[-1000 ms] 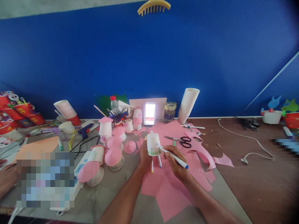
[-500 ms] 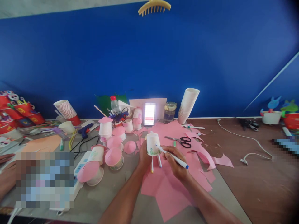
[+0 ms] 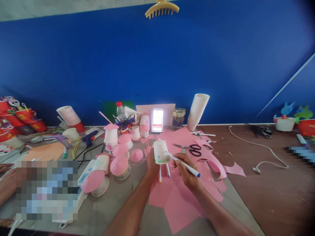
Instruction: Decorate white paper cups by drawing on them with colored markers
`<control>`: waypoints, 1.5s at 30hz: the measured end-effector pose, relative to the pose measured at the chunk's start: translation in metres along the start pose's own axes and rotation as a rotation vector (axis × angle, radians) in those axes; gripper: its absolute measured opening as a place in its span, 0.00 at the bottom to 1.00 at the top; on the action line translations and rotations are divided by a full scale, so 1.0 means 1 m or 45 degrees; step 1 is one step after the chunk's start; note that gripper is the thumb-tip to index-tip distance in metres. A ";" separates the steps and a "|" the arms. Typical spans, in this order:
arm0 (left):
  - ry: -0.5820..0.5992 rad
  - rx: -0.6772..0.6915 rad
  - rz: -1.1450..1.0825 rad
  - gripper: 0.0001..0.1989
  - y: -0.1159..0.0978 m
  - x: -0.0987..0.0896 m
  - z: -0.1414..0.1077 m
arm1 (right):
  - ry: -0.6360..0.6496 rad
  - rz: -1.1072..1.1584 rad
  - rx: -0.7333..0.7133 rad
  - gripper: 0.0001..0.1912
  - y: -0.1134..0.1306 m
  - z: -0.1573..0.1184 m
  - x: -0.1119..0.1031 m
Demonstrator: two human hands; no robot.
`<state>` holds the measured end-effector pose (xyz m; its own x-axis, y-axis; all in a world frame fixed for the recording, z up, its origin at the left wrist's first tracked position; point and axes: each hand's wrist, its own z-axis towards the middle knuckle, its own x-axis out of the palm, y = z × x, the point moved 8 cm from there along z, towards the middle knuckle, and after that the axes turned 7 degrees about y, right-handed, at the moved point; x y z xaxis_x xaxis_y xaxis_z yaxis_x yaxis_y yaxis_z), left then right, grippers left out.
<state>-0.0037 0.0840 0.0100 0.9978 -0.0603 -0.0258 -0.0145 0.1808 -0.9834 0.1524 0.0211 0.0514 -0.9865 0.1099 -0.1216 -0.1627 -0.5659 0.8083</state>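
Note:
My left hand [image 3: 152, 163] grips a white paper cup [image 3: 160, 151] that is turned upside down, with green grass drawn along its rim and blue lines on its side. In my right hand [image 3: 186, 170] is a marker [image 3: 189, 167] with a blue end, its tip at the cup's side. Two more markers lie under the cup, one with a yellow end [image 3: 159, 176] and one with a purple end [image 3: 167, 171]. Beneath both hands spread sheets of pink paper [image 3: 180, 203]. Black-handled scissors [image 3: 195, 150] rest on the paper, right of the cup.
Several cups with pink cone tops [image 3: 119, 166] stand to the left. A tall stack of paper cups [image 3: 198, 111], a lidded jar [image 3: 178, 118] and a lit phone [image 3: 157, 120] line the back. Another person's hand [image 3: 8, 183], a glue gun [image 3: 90, 137] and a power strip [image 3: 85, 178] are at left.
The blue line on the cup has grown. My right hand and the marker have shifted slightly to the right, while my left hand keeps its hold on the cup.

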 end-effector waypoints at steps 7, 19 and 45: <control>-0.056 0.003 0.053 0.04 0.009 -0.005 0.002 | 0.088 -0.061 -0.124 0.08 0.013 -0.003 0.010; -0.014 0.001 0.030 0.07 0.002 -0.002 0.000 | -0.045 0.005 0.014 0.10 -0.004 -0.003 -0.001; -0.005 -0.007 -0.073 0.08 0.005 0.000 -0.001 | -0.086 0.057 0.095 0.10 -0.014 -0.002 0.000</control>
<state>-0.0041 0.0844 0.0048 0.9973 -0.0663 0.0316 0.0426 0.1718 -0.9842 0.1545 0.0273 0.0394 -0.9888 0.1419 -0.0473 -0.1139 -0.5091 0.8532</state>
